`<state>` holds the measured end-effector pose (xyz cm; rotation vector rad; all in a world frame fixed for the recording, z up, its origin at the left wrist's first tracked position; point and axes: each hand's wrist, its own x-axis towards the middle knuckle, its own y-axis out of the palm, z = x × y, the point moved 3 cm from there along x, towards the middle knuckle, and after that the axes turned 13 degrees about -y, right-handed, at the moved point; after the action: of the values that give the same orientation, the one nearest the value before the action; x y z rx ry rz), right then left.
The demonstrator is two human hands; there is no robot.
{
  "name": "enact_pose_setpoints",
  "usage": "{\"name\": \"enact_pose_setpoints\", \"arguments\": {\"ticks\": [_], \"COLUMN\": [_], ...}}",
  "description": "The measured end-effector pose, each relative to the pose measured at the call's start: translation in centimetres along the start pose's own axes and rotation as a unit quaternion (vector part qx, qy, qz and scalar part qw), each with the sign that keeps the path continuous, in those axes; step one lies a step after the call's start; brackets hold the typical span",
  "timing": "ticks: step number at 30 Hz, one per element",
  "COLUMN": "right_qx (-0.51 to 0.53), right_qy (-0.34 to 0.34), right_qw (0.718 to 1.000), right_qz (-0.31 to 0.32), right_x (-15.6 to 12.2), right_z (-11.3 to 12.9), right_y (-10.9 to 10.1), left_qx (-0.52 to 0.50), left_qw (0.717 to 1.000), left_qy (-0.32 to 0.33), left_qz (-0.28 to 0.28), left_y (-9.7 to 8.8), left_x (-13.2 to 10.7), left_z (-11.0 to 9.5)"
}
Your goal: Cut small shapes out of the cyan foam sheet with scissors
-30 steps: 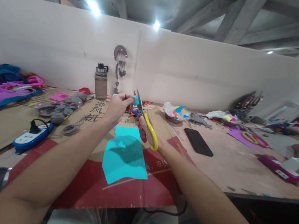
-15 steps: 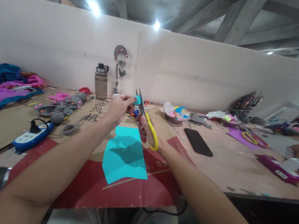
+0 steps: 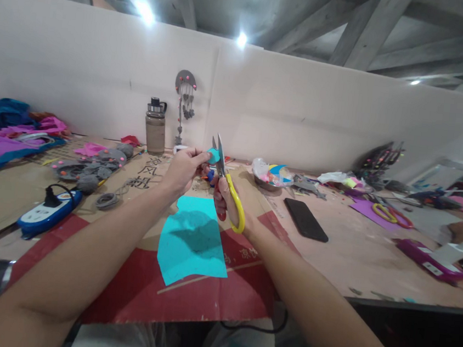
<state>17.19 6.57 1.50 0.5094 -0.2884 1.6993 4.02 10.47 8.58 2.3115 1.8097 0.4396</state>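
My left hand (image 3: pixel 183 169) pinches a small turquoise felt scrap (image 3: pixel 213 155) held up above the table. My right hand (image 3: pixel 228 203) grips yellow-handled scissors (image 3: pixel 230 187), whose blades point up and are slightly parted right beside the scrap. Below both hands a larger turquoise felt sheet (image 3: pixel 192 241) lies flat on red and brown cardboard (image 3: pixel 185 295).
A black phone (image 3: pixel 306 220) lies to the right, a blue power strip (image 3: pixel 45 212) to the left. Grey felt pieces (image 3: pixel 91 170), a water bottle (image 3: pixel 156 127), a bowl of coloured scraps (image 3: pixel 273 175), piled fabrics (image 3: pixel 8 128) and a purple box (image 3: pixel 431 261) surround the work spot.
The scissors have edged slightly right and more upright next to the scrap; my left hand has turned the scrap a little. The view has shifted slightly.
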Motion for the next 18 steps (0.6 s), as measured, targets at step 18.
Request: {"name": "enact_pose_setpoints", "arguments": {"ticks": [18], "right_qx": [0.006], "right_qy": [0.023], "right_qw": [1.0], "right_qz": [0.002], "right_x": [0.16], "right_z": [-0.68], "right_y": [-0.16], "left_qx": [0.052], "left_qw": [0.998], "left_qy": [-0.027], "left_qz": [0.019], "left_y": [0.11], "left_x": [-0.14], "left_z": [0.84]}}
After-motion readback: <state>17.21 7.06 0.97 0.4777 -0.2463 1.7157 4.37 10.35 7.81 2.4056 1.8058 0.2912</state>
